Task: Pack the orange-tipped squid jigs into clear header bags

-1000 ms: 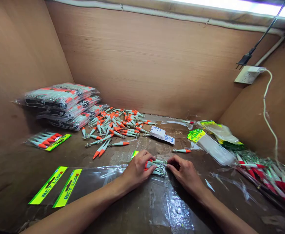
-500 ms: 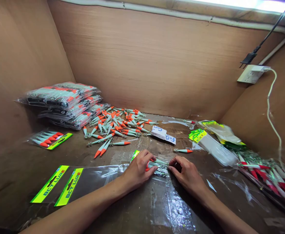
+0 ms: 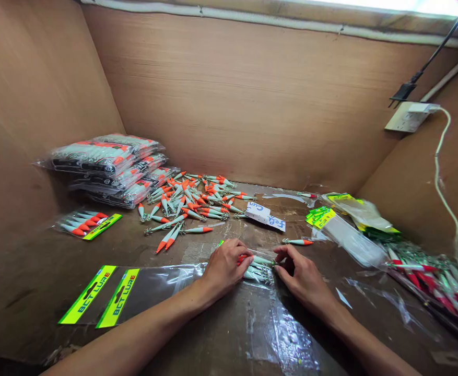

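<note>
Several pale fishing lures with orange heads [image 3: 258, 271] lie side by side in a clear plastic bag, hooks pointing right. My left hand [image 3: 225, 266] is closed over the bag, its thumb and fingers on the lures' orange ends. It hides most of the bag's green header. At the opposite end, my right hand [image 3: 300, 269] pinches around the hooks of the topmost lure [image 3: 265, 260]. Whether the bag's edge is also between those fingertips is hard to see. Two flat bags with yellow-green header cards [image 3: 88, 295] lie left of my left forearm.
Loose orange-and-pale lures [image 3: 189, 201] are heaped behind my hands. Packed lure bags [image 3: 107, 167] are stacked at the back left, with one filled bag [image 3: 90, 224] in front. On the right are clear bags [image 3: 346, 237] and red-and-white lures [image 3: 444, 282]. A marked paper piece [image 3: 266, 215] stands mid-table.
The view has shifted slightly, so everything sits a little further right. Both hands keep nearly the same hold, with the right fingertips still at the hook end.
</note>
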A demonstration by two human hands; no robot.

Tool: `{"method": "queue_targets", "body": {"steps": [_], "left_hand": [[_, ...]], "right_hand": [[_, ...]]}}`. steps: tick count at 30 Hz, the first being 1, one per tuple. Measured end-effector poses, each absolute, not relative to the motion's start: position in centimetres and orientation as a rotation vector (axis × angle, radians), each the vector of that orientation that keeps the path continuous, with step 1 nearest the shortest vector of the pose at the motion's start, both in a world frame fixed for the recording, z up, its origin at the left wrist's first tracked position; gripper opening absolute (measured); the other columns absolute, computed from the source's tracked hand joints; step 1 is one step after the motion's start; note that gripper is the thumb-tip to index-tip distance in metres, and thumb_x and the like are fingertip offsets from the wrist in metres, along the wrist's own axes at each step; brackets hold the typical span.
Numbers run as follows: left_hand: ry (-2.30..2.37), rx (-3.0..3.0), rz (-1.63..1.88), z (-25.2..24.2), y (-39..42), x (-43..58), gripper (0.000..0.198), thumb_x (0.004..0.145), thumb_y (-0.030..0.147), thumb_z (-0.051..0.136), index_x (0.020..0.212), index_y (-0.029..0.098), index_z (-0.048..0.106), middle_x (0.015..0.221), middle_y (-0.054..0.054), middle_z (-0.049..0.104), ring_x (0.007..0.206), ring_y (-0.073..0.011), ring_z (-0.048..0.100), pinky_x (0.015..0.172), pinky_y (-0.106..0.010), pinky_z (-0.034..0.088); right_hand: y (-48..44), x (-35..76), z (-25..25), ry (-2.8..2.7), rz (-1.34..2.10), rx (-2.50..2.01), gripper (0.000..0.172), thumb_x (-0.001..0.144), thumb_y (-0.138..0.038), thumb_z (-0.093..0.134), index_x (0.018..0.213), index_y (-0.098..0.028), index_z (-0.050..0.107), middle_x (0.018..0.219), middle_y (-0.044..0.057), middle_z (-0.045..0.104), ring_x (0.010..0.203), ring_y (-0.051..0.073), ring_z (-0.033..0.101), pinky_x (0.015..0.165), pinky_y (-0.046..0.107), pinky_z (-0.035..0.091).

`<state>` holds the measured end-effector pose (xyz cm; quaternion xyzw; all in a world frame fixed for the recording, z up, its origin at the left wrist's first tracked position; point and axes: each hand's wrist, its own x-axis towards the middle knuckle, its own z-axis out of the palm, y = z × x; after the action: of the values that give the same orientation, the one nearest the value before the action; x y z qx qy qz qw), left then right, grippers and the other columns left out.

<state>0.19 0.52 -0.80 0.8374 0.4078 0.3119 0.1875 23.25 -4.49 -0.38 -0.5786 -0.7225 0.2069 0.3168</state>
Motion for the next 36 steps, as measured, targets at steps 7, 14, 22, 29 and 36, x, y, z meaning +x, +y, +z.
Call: {"method": "queue_targets", "body": {"steps": [7,14,22,29,36], "left_hand": [[1.249,2.269,0.933,-0.7,0.5,0.3,0.01,0.088,0.029,0.064,0.086,0.024,0.073,0.089,-0.002,0.069,0.084,-0.0184,0.062,0.075,-0.029,0.047],[1.224,2.264,0.934,-0.5,0.5,0.3,0.01,0.088,0.028,0.064,0.086,0.023,0.072,0.088,-0.002,0.068,0.085,-0.0187,0.062,0.077,-0.03,0.047],[1.134,2.317,0.941,-0.5,0.4,0.2,0.01,0.086,0.023,0.067,0.095,0.022,0.066,0.092,-0.002,0.065,0.088,-0.0187,0.06,0.079,-0.03,0.046],[1.089,2.352,0.883,-0.4,0.1,-0.1,0.007,0.085,0.024,0.069,0.085,0.021,0.064,0.094,-0.001,0.059,0.087,-0.0168,0.058,0.078,-0.028,0.046],[1.018,2.438,0.836,-0.5,-0.2,-0.2,0.005,0.086,0.025,0.068,0.088,0.022,0.065,0.1,-0.003,0.059,0.093,-0.0182,0.057,0.082,-0.03,0.046]], "right_hand": [[-4.9,23.3,-0.3,-1.905,0.532,-1.6,0.024,0.088,-0.026,0.054,0.112,-0.024,0.054,0.089,0.002,0.069,0.075,0.019,0.064,0.069,0.03,0.046],[-4.5,23.0,-0.5,-1.833,0.533,-1.577,0.014,0.091,-0.034,0.056,0.098,-0.023,0.061,0.09,0.003,0.071,0.078,0.02,0.066,0.07,0.029,0.045],[-4.3,23.0,-0.7,-1.86,0.537,-1.536,0.019,0.093,-0.035,0.055,0.092,-0.022,0.069,0.089,0.002,0.073,0.08,0.02,0.067,0.073,0.029,0.046],[-4.1,23.1,-0.8,-1.84,0.527,-1.522,0.014,0.089,-0.03,0.059,0.097,-0.023,0.068,0.095,0.003,0.073,0.087,0.021,0.067,0.078,0.03,0.048],[-3.8,23.1,-1.1,-1.843,0.501,-1.515,0.016,0.089,-0.03,0.057,0.099,-0.023,0.068,0.095,0.003,0.073,0.085,0.021,0.067,0.076,0.03,0.048]]}}
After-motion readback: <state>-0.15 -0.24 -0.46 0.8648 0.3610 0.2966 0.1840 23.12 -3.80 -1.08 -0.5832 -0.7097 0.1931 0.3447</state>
